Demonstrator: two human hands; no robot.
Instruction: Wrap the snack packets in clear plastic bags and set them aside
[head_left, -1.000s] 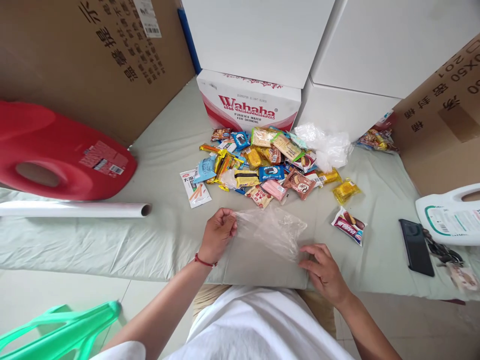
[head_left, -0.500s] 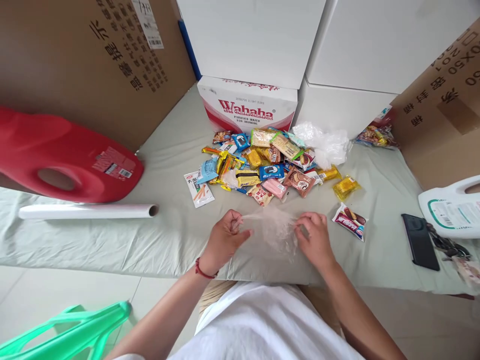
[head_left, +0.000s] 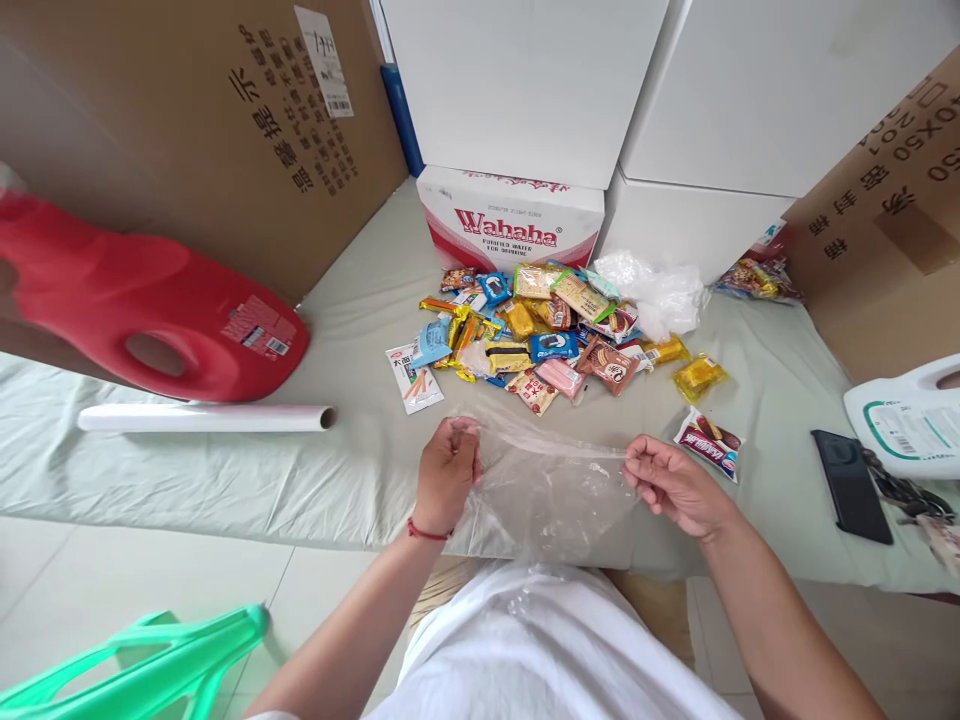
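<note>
Snack pile (head_left: 553,346) is blocking 12 o'clock from plastic bag (head_left: 555,490). Gap is running at 9, between left hand (head_left: 446,475) and white roll (head_left: 202,418). Red jug (head_left: 180,290) is obstructing 10, phone (head_left: 851,487) 3.

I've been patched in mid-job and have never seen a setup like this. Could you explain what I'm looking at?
There is no machine here: these are a person's two bare hands. Every picture comes from one camera worn on that person's head, looking forward and down. The left hand, above a red bracelet, and the right hand hold a clear plastic bag stretched between them. On the pale cloth beyond lies a pile of wrapped snacks, in front of a Wahaha box. To the left are a red jug and a white tube; to the right, a dark phone and a white jug.
</note>
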